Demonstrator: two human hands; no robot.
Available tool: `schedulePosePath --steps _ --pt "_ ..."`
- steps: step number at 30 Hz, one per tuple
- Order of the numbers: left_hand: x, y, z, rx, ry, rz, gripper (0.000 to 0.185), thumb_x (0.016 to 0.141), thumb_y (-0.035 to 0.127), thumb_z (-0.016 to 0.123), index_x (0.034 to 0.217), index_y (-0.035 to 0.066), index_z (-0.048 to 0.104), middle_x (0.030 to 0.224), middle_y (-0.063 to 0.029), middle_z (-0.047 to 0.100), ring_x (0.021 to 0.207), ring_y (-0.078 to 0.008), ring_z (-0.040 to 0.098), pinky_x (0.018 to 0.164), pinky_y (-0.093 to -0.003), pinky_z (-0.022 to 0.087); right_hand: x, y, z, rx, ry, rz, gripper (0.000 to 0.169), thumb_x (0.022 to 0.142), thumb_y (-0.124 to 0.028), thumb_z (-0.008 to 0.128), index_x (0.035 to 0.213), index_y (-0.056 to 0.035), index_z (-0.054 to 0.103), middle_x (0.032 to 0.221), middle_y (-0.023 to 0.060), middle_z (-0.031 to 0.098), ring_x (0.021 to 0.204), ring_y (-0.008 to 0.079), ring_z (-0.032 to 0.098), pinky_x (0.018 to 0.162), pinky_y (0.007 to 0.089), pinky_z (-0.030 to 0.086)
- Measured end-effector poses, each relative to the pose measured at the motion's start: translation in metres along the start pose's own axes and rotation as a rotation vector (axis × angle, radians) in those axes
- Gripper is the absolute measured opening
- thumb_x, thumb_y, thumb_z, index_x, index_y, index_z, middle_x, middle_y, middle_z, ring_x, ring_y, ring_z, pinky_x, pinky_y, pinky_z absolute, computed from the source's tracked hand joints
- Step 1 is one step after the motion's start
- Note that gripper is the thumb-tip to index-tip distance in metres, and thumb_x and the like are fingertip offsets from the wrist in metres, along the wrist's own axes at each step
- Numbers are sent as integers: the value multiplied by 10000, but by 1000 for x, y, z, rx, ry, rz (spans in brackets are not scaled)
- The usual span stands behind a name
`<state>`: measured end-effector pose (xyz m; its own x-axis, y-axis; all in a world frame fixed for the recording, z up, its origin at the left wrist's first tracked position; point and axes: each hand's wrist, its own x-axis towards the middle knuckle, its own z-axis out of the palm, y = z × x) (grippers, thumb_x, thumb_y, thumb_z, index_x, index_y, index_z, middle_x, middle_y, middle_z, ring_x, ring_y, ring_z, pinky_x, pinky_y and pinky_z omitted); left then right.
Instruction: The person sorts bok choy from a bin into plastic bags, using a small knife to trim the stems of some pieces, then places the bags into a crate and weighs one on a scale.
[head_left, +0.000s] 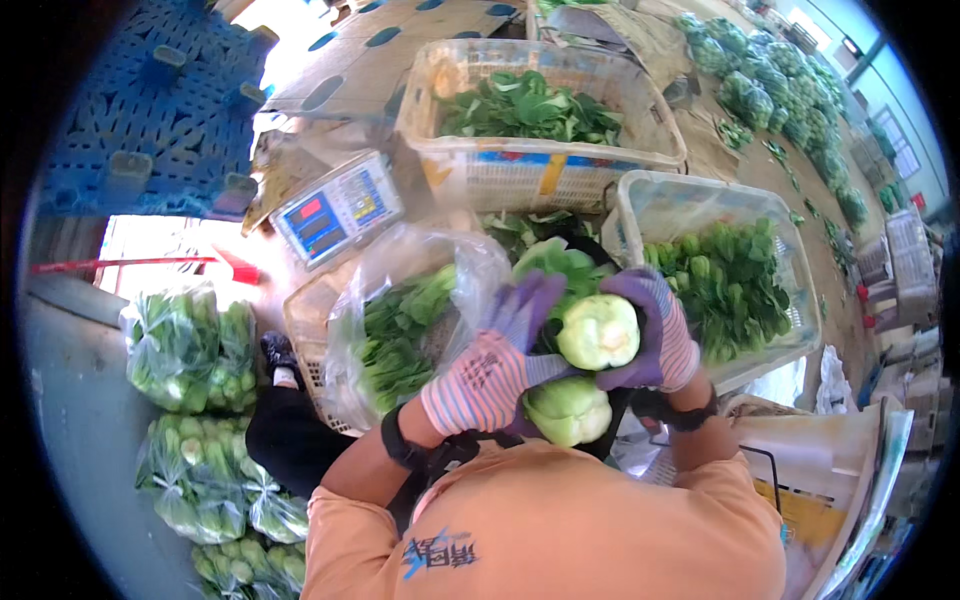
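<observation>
Both hands wear striped knit gloves with purple coated fingers. My right hand (652, 330) is closed around the side of a pale green leafy vegetable head (600, 332), its cut base facing up. My left hand (499, 360) lies against a second head (570, 411) just below, its fingers spread towards the first head's leaves. To the left, an open clear plastic bag (480, 259) stands in a low crate (300, 311), with leafy greens (405, 330) inside it. More bunches of greens (712, 292) fill part of a crate (802, 277) on the right.
A digital scale (337, 210) stands ahead on the left, beside a large white crate (510, 161) holding loose leaves. Tied bags of greens (180, 352) line the floor at left, near a red-handled broom (236, 266). Blue plastic pallets (150, 112) stand beyond; bagged vegetables (787, 82) are heaped at far right.
</observation>
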<state>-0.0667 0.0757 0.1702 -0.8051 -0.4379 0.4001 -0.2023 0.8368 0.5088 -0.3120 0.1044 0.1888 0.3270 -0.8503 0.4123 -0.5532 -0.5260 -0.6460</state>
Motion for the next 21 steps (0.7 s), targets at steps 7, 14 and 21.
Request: schedulePosePath --steps 7,14,21 --pt "-42 -2 29 -943 199 -191 866 494 282 880 1205 48 444 1201 -96 496 1118 -215 474 984 -370 373 9 -22 74 779 198 297 567 800 -270 615 1254 -20 385 1196 135 479 1086 213 480 943 345 393" --pt "-87 -6 57 -947 417 -289 1002 564 328 848 1348 49 289 1291 -129 449 1212 -258 412 1042 -386 306 2 -38 146 1354 305 483 543 904 -338 541 1310 -57 315 1234 118 455 1109 211 478 954 345 410" --pt "-114 -22 43 -1039 637 -371 1273 603 483 795 1440 73 -72 1372 -168 369 1299 -292 327 1087 -400 244 30 -18 187 345 -120 456 632 886 -433 488 1347 -26 342 1399 245 279 1302 395 267 1077 411 227"
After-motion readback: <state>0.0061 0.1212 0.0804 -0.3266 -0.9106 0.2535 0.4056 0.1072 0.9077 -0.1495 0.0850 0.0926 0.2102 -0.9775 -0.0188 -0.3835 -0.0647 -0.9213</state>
